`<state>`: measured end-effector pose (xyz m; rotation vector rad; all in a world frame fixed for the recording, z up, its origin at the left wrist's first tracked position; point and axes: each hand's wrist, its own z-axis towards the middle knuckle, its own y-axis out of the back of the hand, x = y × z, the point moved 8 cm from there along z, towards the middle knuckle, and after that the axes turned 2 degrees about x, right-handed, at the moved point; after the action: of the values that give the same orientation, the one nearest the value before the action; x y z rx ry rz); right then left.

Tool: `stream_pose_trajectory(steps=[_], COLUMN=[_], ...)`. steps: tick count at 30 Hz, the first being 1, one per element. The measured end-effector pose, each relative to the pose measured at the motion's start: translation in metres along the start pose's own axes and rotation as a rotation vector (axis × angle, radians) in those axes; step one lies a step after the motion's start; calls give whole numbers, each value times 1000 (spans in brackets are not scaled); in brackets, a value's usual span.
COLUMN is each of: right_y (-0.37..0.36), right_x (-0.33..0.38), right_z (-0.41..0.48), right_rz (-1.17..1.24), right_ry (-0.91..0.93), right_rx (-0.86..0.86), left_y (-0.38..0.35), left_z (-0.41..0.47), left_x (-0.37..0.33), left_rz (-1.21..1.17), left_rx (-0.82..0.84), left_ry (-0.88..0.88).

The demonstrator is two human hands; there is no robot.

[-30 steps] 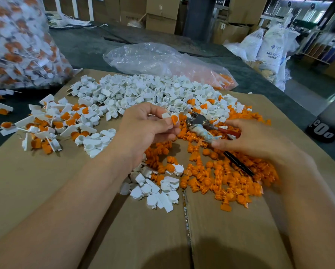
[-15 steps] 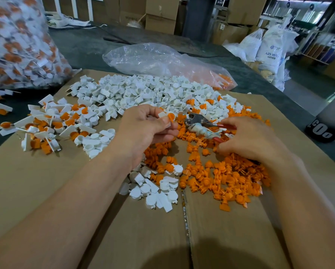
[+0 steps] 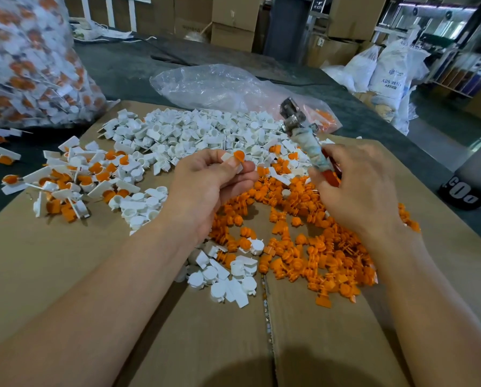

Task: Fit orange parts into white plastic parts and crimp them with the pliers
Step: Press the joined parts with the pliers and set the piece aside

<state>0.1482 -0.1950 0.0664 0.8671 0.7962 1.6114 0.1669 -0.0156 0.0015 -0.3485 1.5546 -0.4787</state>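
Nearby: a clear bag (image 3: 219,85) lies behind the white pile (image 3: 194,132). A big bag (image 3: 24,60) full of done parts sits far left. A black thing (image 3: 462,191) with white letters stands at the right edge.
In the way: both arms reach over the orange pile (image 3: 317,247) and hide some of it. The right hand (image 3: 356,185) hides the ends of the pliers' handles.
Left hand (image 3: 211,185): thumb and fingers pinch one part (image 3: 237,160).
Part: white with an orange bit in it, up in the air over the place where the white and orange piles meet.
Right hand: fingers curl round the handles of the pliers (image 3: 303,132).
Pliers: the metal head points up and away, above the white pile, apart from the part. I cannot tell if the jaws are wide or tight, as they are blurry.
Done pile (image 3: 74,180): white parts with orange inside, to the left.
Small heap (image 3: 225,277): a few white parts, close to the person.
Change: half a second ago the pliers lay low, with the head pointing at the left hand. Now the head is tipped up high. The left hand has hardly moved.
Worktop (image 3: 66,275): brown cardboard with a seam down the middle, on a dark grey cover.
Room: brown boxes (image 3: 233,20) stacked at the back, white sacks (image 3: 387,71) on the right.
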Motion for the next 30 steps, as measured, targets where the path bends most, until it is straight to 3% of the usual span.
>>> stream_pose_trajectory(steps=[13,30], right_y=[-26,-18], right_x=[37,39], right_z=[-15,-14], right_rz=[120,22], right_ry=[158,210], right_rx=[210,157], left_y=[-2,6], left_z=[-3,-2], left_x=[-14,-17], left_rz=[-11,97], left_rx=[-12,-54], left_ry=[-168,-207])
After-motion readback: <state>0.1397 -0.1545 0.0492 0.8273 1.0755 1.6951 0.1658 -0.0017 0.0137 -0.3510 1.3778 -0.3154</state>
